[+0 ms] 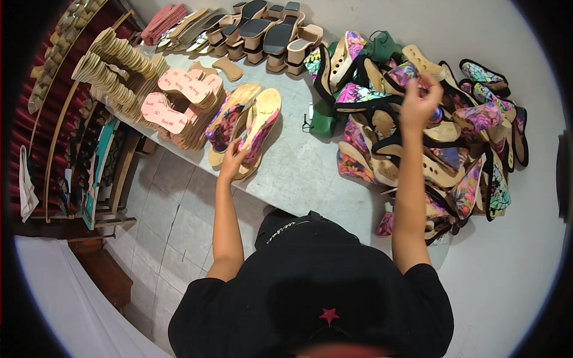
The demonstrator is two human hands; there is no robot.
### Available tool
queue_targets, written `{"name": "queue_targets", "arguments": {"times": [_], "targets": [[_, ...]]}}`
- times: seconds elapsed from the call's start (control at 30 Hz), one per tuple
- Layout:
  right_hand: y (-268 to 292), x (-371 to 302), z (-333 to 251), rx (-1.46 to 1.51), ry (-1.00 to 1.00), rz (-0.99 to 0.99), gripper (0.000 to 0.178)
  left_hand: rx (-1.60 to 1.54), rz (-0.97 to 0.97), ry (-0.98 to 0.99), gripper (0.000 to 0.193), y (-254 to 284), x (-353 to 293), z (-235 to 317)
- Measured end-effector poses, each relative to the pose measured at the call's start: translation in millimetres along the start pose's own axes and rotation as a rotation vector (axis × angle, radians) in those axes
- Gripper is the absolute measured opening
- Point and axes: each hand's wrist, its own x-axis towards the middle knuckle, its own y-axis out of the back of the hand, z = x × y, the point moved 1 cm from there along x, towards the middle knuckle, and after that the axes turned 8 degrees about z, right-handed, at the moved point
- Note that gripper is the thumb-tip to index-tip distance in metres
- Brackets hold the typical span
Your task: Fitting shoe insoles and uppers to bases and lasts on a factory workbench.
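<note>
My left hand point(231, 159) rests on a small stack of floral-sided sandals point(248, 122) near the table's left edge, fingers closed on the nearest one. My right hand point(419, 102) reaches far over a big heap of floral sandals with black straps point(430, 137) and grips a sandal at the top of the heap. Both forearms stretch forward over the grey table point(298, 173).
Pink insoles point(179, 104) lie stacked left of the sandals. Tan soles point(110, 65) are fanned out at the far left. Black-topped wedge soles point(265, 33) line the back. A green bag point(325, 122) sits mid-table. Wooden shelving point(71, 149) stands left, over a tiled floor.
</note>
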Motion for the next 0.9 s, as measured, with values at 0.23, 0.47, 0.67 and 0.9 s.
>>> {"name": "queue_targets", "arguments": {"times": [0.23, 0.47, 0.67, 0.9], "targets": [[-64.9, -206.1, -15.9, 0.241, -0.496, -0.738, 0.037, 0.023, -0.249, 0.199, 0.080, -11.6, 30.7, 64.7], [-136.2, -298.9, -32.2, 0.338, -0.926, -0.833, 0.072, -0.051, -0.430, 0.046, 0.078, -32.9, 51.0, 65.4], [-147.0, -316.6, -56.1, 0.466, -0.804, -0.570, 0.063, -0.117, -0.499, 0.136, 0.088, -19.3, 58.7, 63.6], [-154.7, -316.2, -62.0, 0.422, -0.864, -0.526, 0.062, -0.084, -0.597, 0.200, 0.089, -12.7, 65.7, 53.9]]}}
